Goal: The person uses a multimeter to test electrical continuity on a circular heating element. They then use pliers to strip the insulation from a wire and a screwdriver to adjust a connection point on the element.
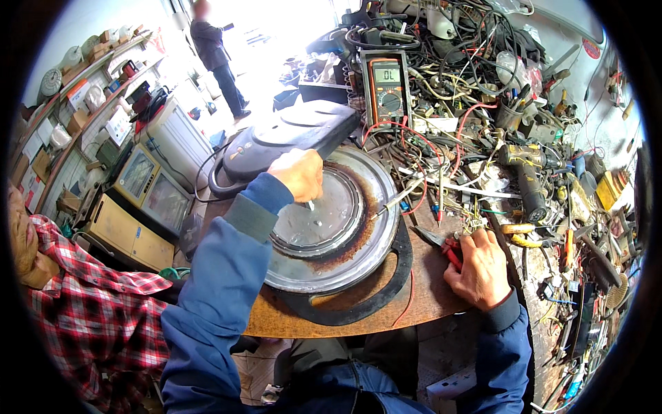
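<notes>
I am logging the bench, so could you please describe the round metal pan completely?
The pan is a shallow round dish of dull grey metal, lying flat on the brown bench, over a black ring. A raised inner disc sits in its middle, ringed by a rusty brown stain. The left hand rests on its far edge, pressing a small tool onto the disc.

Left hand [300,174] on round metal plate [331,221]; right hand [479,265] seemingly grips pliers [441,245].

Open passage is left only over the round metal pan [358,228]; the bench's [434,290] far and right edges are blocked by tangled wires [441,83] and tools [527,179].
</notes>
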Tool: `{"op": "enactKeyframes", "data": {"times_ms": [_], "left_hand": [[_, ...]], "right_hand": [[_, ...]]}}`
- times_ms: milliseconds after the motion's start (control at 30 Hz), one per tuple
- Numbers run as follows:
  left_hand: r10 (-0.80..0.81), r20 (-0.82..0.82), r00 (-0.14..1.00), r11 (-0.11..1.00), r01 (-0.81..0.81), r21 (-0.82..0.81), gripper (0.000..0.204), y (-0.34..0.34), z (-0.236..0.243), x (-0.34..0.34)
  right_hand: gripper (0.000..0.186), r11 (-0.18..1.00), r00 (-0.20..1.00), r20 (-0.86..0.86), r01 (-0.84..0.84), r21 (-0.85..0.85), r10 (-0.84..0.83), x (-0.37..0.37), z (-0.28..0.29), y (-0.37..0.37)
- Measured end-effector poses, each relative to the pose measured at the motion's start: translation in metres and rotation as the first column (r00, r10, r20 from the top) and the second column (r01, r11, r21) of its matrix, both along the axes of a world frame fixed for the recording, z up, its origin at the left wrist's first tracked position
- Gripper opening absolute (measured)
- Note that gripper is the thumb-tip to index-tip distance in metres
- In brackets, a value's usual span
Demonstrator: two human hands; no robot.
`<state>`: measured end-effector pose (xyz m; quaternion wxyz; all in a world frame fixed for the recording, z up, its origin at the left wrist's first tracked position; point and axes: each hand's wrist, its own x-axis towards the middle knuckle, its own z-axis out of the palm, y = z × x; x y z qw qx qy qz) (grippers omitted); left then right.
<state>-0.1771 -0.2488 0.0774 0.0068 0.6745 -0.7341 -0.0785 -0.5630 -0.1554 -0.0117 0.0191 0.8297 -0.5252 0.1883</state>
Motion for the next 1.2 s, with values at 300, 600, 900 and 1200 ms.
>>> {"op": "enactKeyframes", "data": {"times_ms": [300, 600, 900, 1200], "left_hand": [[0.114, -0.851, 0.513, 0.983, 0.065, 0.171, 0.024, -0.001, -0.012, 0.027], [-0.003, -0.943, 0.331, 0.993, 0.112, 0.036, 0.031, 0.011, -0.026, 0.043], [-0.264, -0.612, 0.746, 0.938, 0.050, -0.343, 0.016, 0.014, -0.017, 0.023], [-0.120, -0.804, 0.582, 0.993, 0.072, -0.096, 0.020, 0.011, -0.020, 0.035]], "right_hand": [[0.033, 0.980, 0.995, 0.062, 0.071, 0.186, -0.084, -0.009, 0.003, -0.016], [0.012, 0.923, 0.679, 0.730, -0.325, 0.207, 0.075, 0.054, 0.101, -0.067], [0.014, 0.951, 0.587, 0.751, -0.242, -0.192, 0.301, 0.152, 0.063, -0.119], [0.019, 0.871, 0.904, 0.246, -0.218, -0.439, 0.350, 0.135, 0.034, -0.127]]}}
